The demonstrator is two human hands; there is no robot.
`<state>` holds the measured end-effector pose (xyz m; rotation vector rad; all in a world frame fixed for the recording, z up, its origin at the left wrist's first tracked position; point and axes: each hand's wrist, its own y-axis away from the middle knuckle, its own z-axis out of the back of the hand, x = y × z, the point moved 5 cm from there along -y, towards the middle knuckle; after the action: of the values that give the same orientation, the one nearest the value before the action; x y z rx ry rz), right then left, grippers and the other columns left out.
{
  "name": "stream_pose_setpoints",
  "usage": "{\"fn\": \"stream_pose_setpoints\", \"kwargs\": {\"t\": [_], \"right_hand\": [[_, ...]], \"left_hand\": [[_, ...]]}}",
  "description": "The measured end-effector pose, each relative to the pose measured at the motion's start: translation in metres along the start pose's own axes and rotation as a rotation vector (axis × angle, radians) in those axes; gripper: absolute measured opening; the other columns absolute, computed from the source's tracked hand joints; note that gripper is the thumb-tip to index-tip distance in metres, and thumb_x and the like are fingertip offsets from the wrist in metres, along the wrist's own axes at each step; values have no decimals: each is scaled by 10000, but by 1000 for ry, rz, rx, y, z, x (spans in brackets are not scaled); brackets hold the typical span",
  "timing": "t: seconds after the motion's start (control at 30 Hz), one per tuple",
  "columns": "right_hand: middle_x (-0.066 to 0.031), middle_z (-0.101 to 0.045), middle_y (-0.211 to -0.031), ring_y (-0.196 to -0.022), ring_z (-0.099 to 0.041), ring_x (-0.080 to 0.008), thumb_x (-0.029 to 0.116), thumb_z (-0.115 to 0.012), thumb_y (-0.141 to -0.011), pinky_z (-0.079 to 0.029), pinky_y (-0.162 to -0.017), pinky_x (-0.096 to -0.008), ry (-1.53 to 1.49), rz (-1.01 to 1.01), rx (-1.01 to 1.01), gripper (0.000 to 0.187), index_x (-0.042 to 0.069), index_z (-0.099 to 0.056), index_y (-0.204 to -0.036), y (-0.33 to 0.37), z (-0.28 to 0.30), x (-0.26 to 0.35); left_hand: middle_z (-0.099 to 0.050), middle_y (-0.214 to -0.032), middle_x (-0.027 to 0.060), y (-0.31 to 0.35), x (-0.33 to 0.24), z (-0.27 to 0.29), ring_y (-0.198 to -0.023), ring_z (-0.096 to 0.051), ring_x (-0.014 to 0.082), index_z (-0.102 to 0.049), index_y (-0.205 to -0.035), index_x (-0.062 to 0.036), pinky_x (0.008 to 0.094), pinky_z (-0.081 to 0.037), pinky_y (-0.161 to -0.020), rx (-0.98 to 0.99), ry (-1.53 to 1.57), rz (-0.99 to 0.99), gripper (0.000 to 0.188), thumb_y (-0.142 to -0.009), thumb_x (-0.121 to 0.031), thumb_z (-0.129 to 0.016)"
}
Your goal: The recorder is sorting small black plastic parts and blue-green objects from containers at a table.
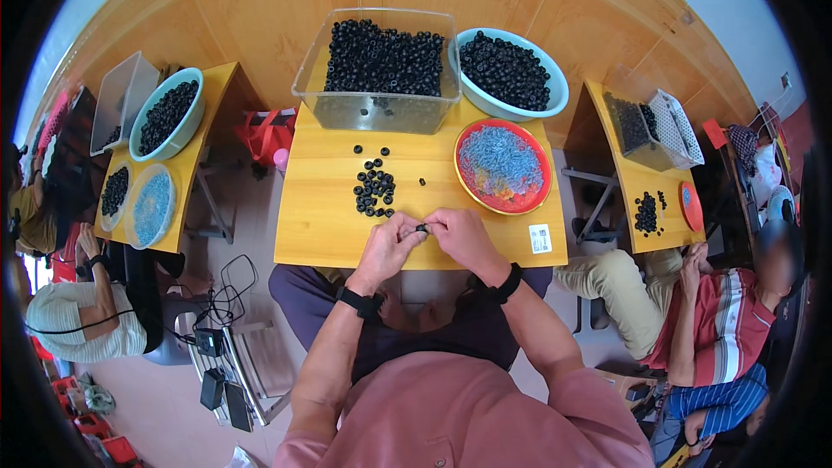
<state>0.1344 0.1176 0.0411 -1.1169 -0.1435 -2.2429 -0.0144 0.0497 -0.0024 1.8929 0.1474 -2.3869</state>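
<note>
Over the near edge of the yellow table [325,199], my left hand [386,247] and my right hand [465,236] meet with fingers closed in a pinch. Between their fingertips is a small black round part [422,228], mostly covered by the fingers. Just beyond my left hand lies a loose group of small black round parts [375,182], several with holes in the middle. One small black piece [422,181] lies apart to their right. A red dish [463,184] heaped with small, thin blue-grey pieces [500,156] stands beyond my right hand.
At the table's back stand a clear plastic bin [381,113] and a light-blue basin [555,82], both filled with black parts. A white label [541,238] lies at the right front. Similar tables [208,113] with seated people flank mine. A stool [251,364] carries cables and black devices.
</note>
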Motion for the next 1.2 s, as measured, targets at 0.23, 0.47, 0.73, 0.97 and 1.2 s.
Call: {"fn": "stream_pose_setpoints", "kwargs": {"t": [0.23,0.47,0.73,0.97,1.2], "right_hand": [[-208,-719,-833,-771,-708,-394,93,-634,-921,-556,-698,-492,215,212,-29,130,16,-706,-997,8,-11,16],[-185,-722,-818,-766,-697,-374,106,-672,-910,-552,-693,-449,139,173,-142,146,10,-670,-1020,11,-6,4],[-71,-704,-784,-738,-672,-128,80,-750,-882,-538,-686,-303,-375,-163,16,169,15,-654,-1004,3,-11,-33],[5,-656,-834,-749,-627,-60,61,-718,-941,-503,-669,-231,-716,-245,184,99,26,-628,-959,12,-17,-34],[-1,-642,-816,-694,-582,-63,121,-753,-924,-484,-617,-233,-812,-233,241,144,31,-641,-914,13,-23,-49]], "left_hand": [[-691,-799,29,-3,10,1,-751,-623,58,-633,-1050,39,251,-519,-691,-59,50,49,160,-973,-66,-726],[-671,-774,24,-1,-4,-1,-708,-603,77,-634,-1116,3,271,-522,-687,-70,-71,-29,208,-961,-76,-748],[-634,-741,90,6,-25,-4,-646,-599,172,-665,-1099,-30,329,-514,-636,-71,-170,-151,255,-911,-133,-804],[-584,-829,172,7,-32,-11,-765,-602,370,-604,-1027,-14,456,-505,-704,20,-403,-226,313,-904,-238,-785],[-622,-882,199,6,-38,-21,-893,-619,406,-612,-971,1,492,-508,-784,67,-581,-365,332,-936,-306,-733]]}}
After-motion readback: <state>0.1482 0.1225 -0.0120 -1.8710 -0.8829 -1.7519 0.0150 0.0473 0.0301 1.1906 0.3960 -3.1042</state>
